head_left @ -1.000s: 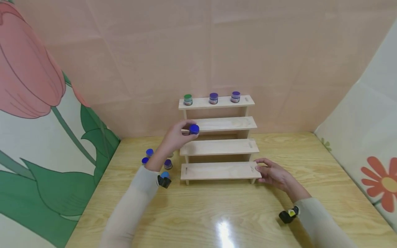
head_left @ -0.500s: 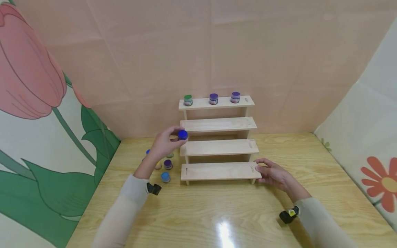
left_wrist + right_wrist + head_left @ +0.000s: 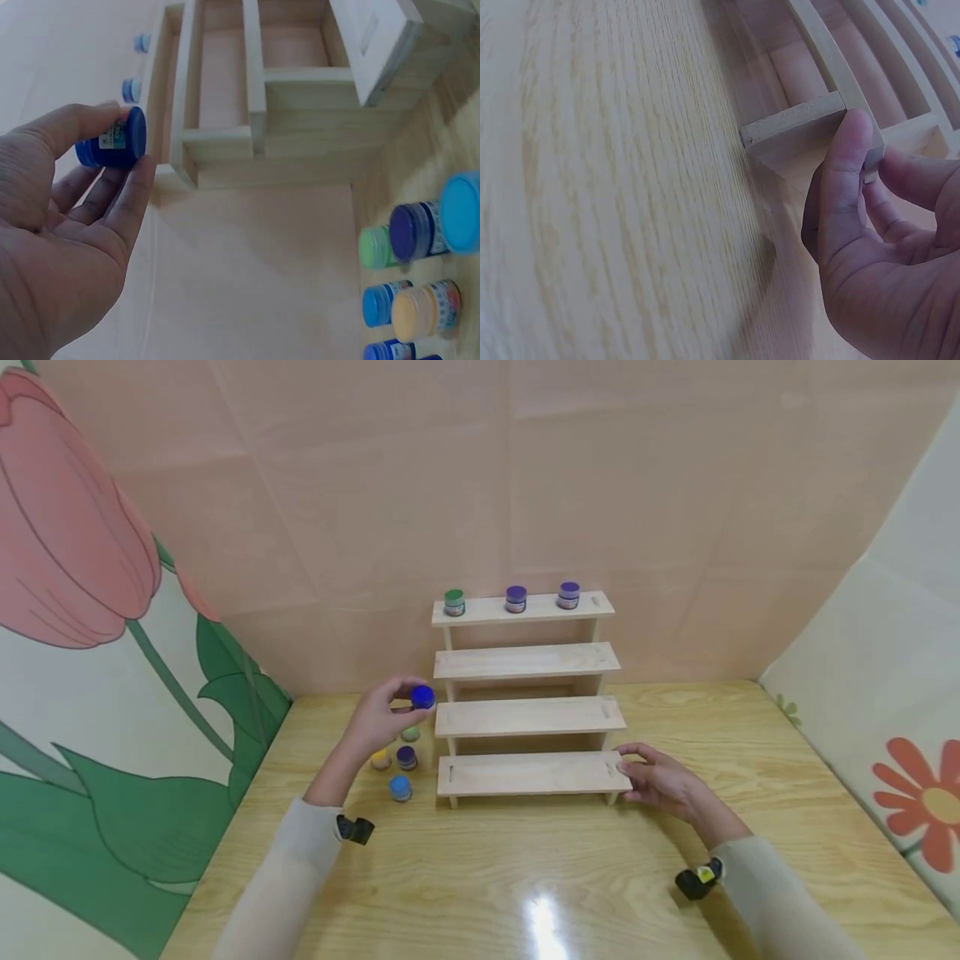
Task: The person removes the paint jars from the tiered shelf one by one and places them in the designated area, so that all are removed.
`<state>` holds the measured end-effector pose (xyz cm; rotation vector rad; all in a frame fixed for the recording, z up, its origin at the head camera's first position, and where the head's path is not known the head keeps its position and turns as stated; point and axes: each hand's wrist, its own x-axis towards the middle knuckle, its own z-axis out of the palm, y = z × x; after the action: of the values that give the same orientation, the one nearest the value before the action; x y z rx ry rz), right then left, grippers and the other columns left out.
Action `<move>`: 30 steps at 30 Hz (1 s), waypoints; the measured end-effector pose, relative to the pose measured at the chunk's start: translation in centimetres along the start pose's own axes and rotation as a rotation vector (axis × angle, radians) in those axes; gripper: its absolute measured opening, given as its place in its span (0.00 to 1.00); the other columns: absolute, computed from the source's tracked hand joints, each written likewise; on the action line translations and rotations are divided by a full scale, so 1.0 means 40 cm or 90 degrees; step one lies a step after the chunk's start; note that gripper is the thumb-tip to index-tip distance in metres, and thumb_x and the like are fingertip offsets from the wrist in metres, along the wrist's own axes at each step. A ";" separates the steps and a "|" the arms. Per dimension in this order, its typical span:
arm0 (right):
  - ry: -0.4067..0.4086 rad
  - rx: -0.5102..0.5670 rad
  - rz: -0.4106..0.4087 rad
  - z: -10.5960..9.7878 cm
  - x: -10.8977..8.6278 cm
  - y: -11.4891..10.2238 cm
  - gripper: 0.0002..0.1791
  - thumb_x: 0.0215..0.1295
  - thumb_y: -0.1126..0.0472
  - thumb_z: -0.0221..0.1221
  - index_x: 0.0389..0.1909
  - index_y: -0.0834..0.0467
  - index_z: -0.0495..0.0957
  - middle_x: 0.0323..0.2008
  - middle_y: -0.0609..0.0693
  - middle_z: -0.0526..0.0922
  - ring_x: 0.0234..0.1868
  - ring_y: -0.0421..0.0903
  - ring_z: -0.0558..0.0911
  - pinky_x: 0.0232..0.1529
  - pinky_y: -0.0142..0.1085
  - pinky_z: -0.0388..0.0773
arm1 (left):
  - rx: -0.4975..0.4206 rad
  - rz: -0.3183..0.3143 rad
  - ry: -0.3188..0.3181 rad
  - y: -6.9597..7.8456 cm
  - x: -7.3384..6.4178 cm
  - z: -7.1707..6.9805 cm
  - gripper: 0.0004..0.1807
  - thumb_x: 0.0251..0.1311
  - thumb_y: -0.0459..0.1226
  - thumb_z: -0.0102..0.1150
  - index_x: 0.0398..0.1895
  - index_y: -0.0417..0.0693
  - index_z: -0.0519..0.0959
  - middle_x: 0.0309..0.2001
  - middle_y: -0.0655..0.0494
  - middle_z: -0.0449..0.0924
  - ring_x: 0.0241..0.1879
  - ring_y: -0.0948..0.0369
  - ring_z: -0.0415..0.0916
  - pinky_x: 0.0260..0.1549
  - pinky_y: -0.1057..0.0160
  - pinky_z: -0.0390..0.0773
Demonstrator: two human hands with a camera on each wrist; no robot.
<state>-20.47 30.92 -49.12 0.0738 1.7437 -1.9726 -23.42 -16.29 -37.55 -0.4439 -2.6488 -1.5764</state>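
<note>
Between the thumb and fingers of my left hand (image 3: 373, 718) is a small dark blue paint jar (image 3: 114, 140), held up just left of the stepped wooden rack (image 3: 531, 718). The jar's lid shows in the head view, its label in the left wrist view. My right hand (image 3: 663, 783) pinches the right end of the rack's lowest shelf (image 3: 851, 97) between thumb and fingers. On the top shelf stand a green-lidded jar (image 3: 454, 603) and two purple-lidded jars (image 3: 516, 600). The three lower shelves are bare.
Left of the rack, several paint jars stand on the wood-grain table (image 3: 480, 877): a light blue one (image 3: 401, 788), a dark purple one (image 3: 407, 758), a yellow one (image 3: 381, 759), a green one (image 3: 410, 734) and blue ones (image 3: 386, 303). A pink backdrop (image 3: 675, 527) rises behind.
Holding the blue jar, my left hand has moved left and down, from in front of the second shelf from the top to beside the rack. My right hand has stayed put.
</note>
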 end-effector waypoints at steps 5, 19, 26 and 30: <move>-0.003 -0.001 -0.003 -0.001 0.000 0.000 0.12 0.78 0.64 0.52 0.56 0.48 0.69 0.42 0.49 0.80 0.37 0.42 0.83 0.35 0.33 0.85 | -0.002 -0.013 0.003 -0.027 -0.017 -0.009 0.25 0.62 0.35 0.70 0.62 0.45 0.76 0.58 0.47 0.79 0.60 0.49 0.77 0.57 0.55 0.81; -0.013 -0.002 -0.012 -0.003 0.003 0.008 0.12 0.78 0.64 0.52 0.55 0.48 0.70 0.41 0.49 0.81 0.37 0.41 0.83 0.36 0.33 0.85 | 0.038 -0.015 -0.012 -0.072 -0.063 -0.054 0.27 0.63 0.39 0.70 0.64 0.44 0.75 0.58 0.46 0.80 0.59 0.49 0.77 0.58 0.51 0.80; -0.006 -0.005 -0.011 -0.005 0.005 0.013 0.12 0.78 0.64 0.52 0.55 0.46 0.71 0.41 0.49 0.81 0.36 0.41 0.83 0.35 0.33 0.85 | 0.055 -0.028 -0.012 -0.112 -0.089 -0.068 0.27 0.64 0.40 0.69 0.64 0.45 0.76 0.58 0.46 0.80 0.58 0.49 0.77 0.58 0.48 0.79; -0.003 -0.009 -0.012 -0.003 0.006 0.011 0.12 0.78 0.64 0.52 0.55 0.47 0.71 0.41 0.49 0.81 0.36 0.41 0.83 0.35 0.33 0.85 | 0.043 -0.023 -0.015 -0.141 -0.100 -0.073 0.25 0.63 0.39 0.69 0.63 0.45 0.76 0.57 0.45 0.80 0.58 0.49 0.77 0.58 0.48 0.79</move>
<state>-20.57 30.93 -49.62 0.0482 1.7614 -1.9710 -21.40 -22.24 -41.64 -0.4172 -2.7331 -1.4953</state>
